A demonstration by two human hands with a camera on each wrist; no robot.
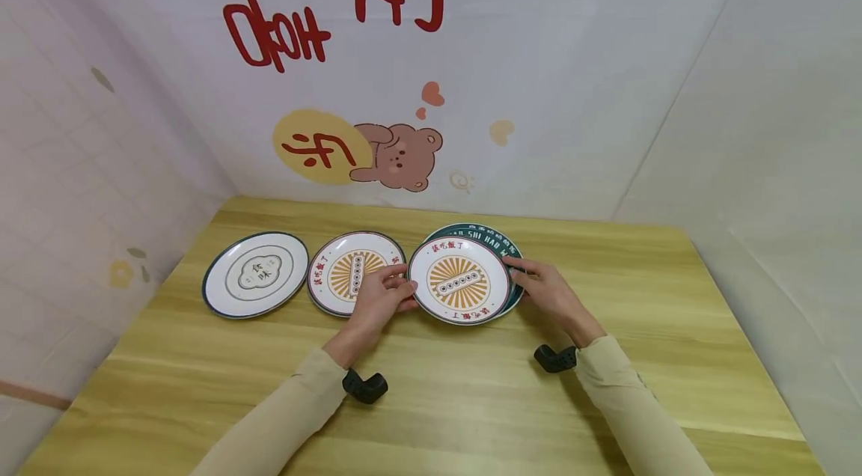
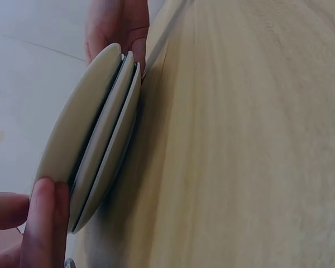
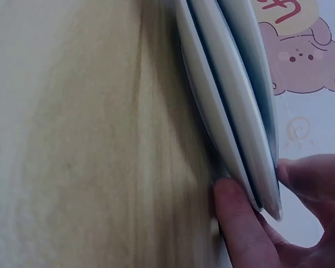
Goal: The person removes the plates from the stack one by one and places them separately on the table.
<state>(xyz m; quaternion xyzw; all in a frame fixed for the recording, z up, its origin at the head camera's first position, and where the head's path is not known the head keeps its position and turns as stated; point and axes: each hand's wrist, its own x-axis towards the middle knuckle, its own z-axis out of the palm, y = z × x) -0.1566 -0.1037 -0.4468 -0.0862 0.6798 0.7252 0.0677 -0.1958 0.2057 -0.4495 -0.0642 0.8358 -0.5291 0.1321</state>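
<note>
white plate (image 1: 460, 283), left hand (image 1: 377, 300) pinching, right hand (image 1: 552, 293) (gripping plates (image 1: 501, 244) beneath)

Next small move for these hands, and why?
Probably nudge the held white round plate with the orange sunburst right and slightly forward, centring it: the left hand grips its left edge, and the round plate with a dark green band beneath shows past its far and right rim.

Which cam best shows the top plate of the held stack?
Head: the top plate shows nearly its whole face, sunburst and red characters included. Left wrist gives only its pale underside and edge, the left hand pinching it. Right wrist shows part of its underside, cut off by the frame.
</note>
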